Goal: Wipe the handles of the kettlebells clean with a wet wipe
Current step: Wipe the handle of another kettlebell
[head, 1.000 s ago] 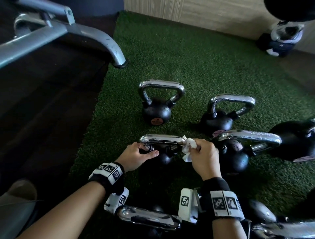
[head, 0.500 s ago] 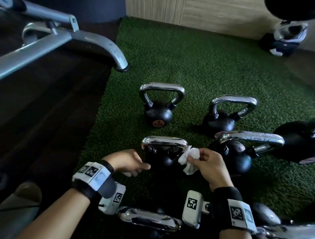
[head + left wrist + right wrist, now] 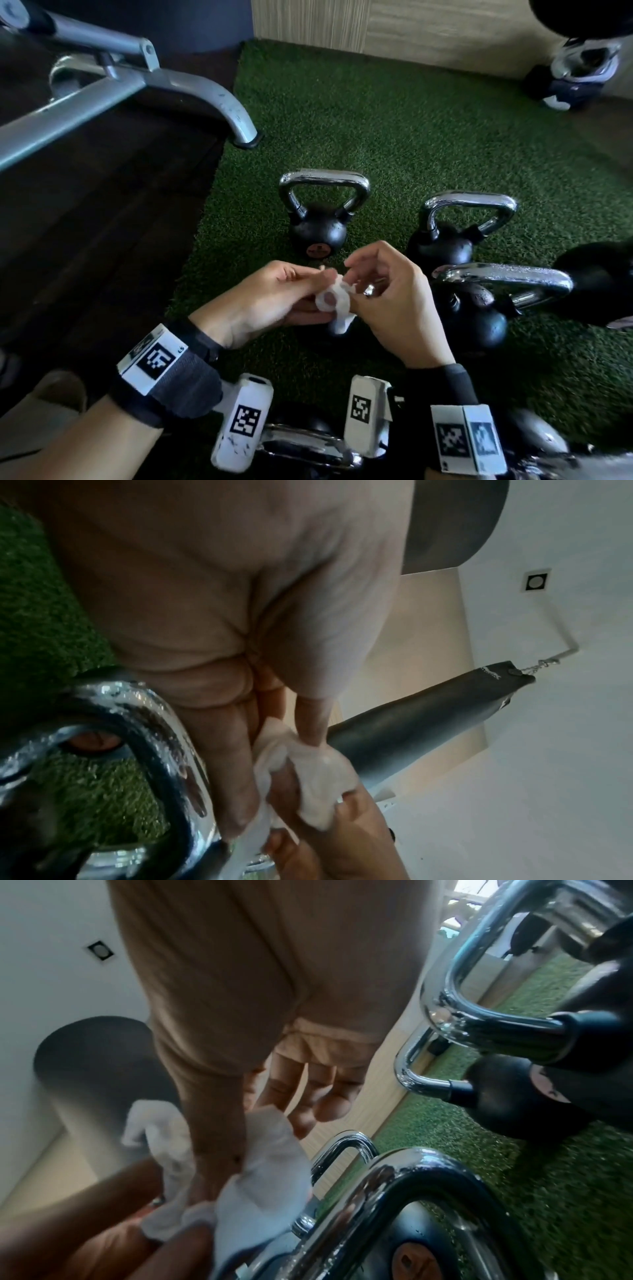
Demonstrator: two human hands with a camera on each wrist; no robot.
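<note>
Both hands meet mid-air over the turf, off the kettlebells. Left hand and right hand both pinch the crumpled wet wipe between them; the wipe is bunched around the fingertips, with a tail hanging below the grip. No handle in contact.

Relative to the grip: small kettlebell with chrome handle just beyond it; second kettlebell beyond-right; larger kettlebell beside the right hand, its handle lying flat. Another chrome handle sits near the wrists. Grey machine frame far beyond-left on dark floor.
</note>
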